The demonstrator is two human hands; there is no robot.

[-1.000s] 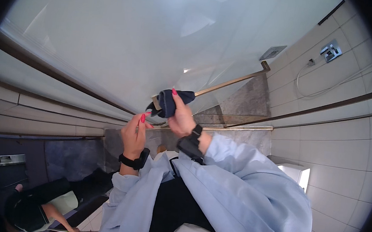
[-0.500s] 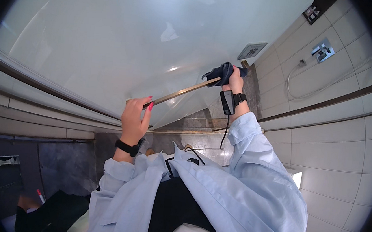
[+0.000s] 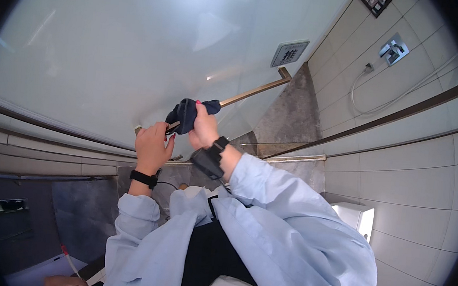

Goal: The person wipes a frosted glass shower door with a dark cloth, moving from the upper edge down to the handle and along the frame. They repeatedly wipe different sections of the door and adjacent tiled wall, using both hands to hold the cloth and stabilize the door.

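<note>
A long brass-coloured door handle [image 3: 252, 92] is fixed to a frosted glass door [image 3: 122, 52]. Near its lower left end, my left hand [image 3: 152, 146] is closed around the bar. My right hand [image 3: 204, 127] grips a dark navy cloth [image 3: 186, 116], which is wrapped about the bar right beside the left hand. The handle's upper right end shows bare metal where it bends toward the glass. My right fingers are partly hidden by the cloth.
On the right, a tiled wall [image 3: 411, 175] carries a chrome shower valve [image 3: 394, 49], a pale hose [image 3: 376, 111] and a shelf niche [image 3: 376, 2]. A white box-shaped fixture [image 3: 356, 217] stands lower right. At lower left another person's arm [image 3: 67, 283] shows.
My right hand and the cloth have slid along the handle from its upper right end down toward my left hand. The left hand stays on the bar. The other person has shifted at lower left.
</note>
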